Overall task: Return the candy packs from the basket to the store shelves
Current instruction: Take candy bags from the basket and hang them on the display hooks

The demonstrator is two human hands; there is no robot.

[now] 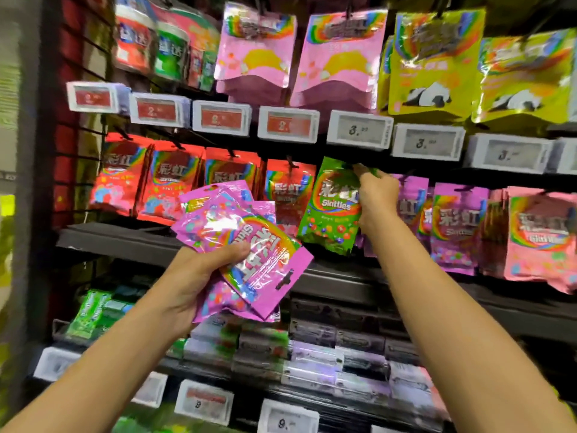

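Observation:
My left hand (199, 278) grips a fanned stack of purple-pink Skittles packs (237, 242) in front of the middle shelf. My right hand (376, 200) holds a green Skittles pack (331, 210) by its top right corner, up against the hook row between the red packs (290, 192) and the purple hanging packs (456, 223). The green pack hangs tilted, its top edge just under the price rail. The basket is out of view.
Red packs (168, 179) hang at the left of the middle row, pink packs (543, 235) at the far right. Above hang large pink bags (340, 57) and yellow panda bags (434, 67). Price tags (359, 131) line the rail. Boxed gum (312, 354) fills the lower shelf.

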